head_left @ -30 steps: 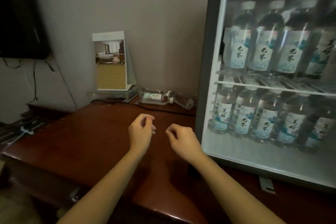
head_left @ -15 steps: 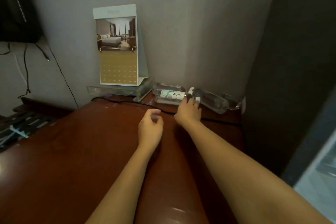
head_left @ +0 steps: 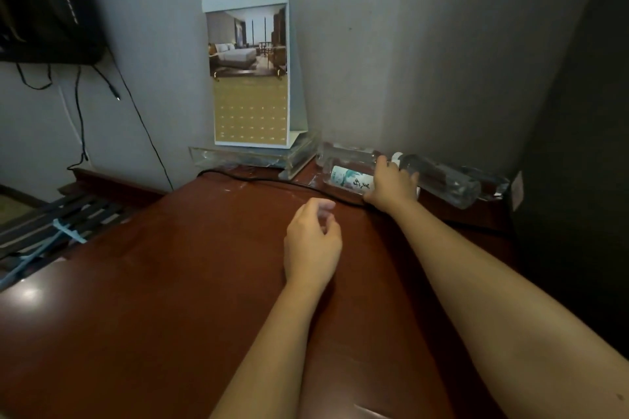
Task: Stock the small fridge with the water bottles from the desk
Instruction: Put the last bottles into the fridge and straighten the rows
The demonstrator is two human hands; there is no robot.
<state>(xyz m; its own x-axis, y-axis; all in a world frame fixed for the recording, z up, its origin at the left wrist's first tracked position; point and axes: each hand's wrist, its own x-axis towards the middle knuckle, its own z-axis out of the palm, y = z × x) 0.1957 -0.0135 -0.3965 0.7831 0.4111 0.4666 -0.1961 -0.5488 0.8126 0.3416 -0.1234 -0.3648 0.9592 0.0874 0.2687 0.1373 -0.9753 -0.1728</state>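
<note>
The right hand [head_left: 391,185] was at the far edge of the surface [head_left: 170,282], fingers curled round the labelled bottle [head_left: 350,180] lying on its side against the wall, likely to lift it for the fridge [head_left: 578,180], while the left hand [head_left: 311,245] hovered loosely curled, empty.

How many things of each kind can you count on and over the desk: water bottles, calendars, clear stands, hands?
Water bottles: at least 3; the clear ones overlap, so one more may hide.
Calendar: 1
Clear stand: 1
Hands: 2, left hand free and right hand gripping the labelled bottle
Total: at least 7
</note>
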